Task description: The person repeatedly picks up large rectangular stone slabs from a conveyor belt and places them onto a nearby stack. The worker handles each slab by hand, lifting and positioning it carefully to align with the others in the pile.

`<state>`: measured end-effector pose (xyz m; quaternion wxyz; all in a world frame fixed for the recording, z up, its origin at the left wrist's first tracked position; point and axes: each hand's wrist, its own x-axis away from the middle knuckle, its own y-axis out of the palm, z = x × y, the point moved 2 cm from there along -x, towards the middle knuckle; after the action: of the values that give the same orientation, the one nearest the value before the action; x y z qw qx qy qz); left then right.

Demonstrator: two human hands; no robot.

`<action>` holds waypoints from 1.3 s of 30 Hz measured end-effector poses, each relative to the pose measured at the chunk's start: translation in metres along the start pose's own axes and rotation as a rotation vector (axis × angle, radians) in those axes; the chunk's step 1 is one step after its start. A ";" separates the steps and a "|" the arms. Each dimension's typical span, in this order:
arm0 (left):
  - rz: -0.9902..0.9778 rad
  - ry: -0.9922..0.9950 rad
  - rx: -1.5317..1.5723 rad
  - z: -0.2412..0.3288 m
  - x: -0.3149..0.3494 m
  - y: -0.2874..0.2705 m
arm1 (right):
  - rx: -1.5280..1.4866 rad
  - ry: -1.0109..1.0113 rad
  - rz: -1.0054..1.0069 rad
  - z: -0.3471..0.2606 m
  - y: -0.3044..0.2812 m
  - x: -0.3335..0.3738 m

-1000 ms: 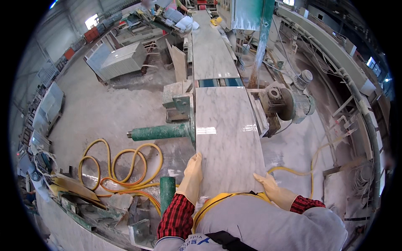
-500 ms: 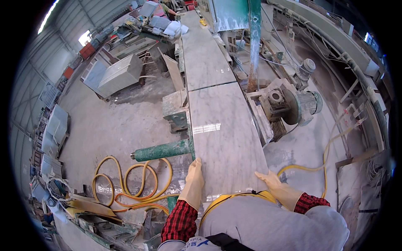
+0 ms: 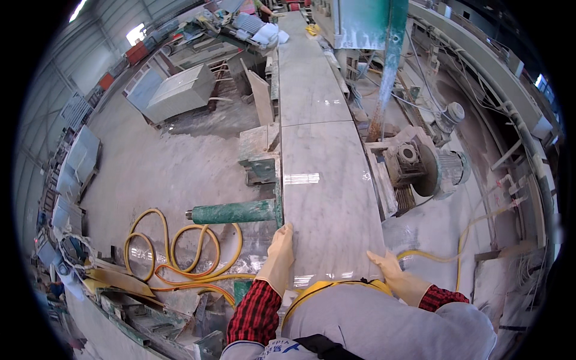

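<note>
With gloved fingers, your left hand (image 3: pixel 277 257) and right hand (image 3: pixel 401 276) grasp opposite side edges of the stone slab (image 3: pixel 330 198). It lies between them, equally near, its long axis pointing away from you, toward the second slab (image 3: pixel 309 72).

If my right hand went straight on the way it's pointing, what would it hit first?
Likely the near stone slab; your right hand is at its side edge, though exact depth is hard to tell.
</note>
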<state>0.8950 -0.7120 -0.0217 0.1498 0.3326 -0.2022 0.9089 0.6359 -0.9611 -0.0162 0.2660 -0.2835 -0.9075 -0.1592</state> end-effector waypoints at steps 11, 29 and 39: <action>0.100 -0.044 0.101 -0.034 -0.056 0.006 | -0.007 0.056 -0.011 -0.001 -0.001 -0.016; -0.148 -0.089 0.439 0.028 0.028 0.003 | 1.253 -1.235 0.027 -0.152 0.064 -0.165; -0.156 -0.204 0.492 -0.020 0.047 -0.009 | 1.450 -1.065 0.052 -0.178 0.124 -0.285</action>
<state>0.8536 -0.6882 -0.0018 0.1131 0.4633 0.0367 0.8782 0.9787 -1.0643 -0.0184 -0.0726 -0.1027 -0.7816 0.6110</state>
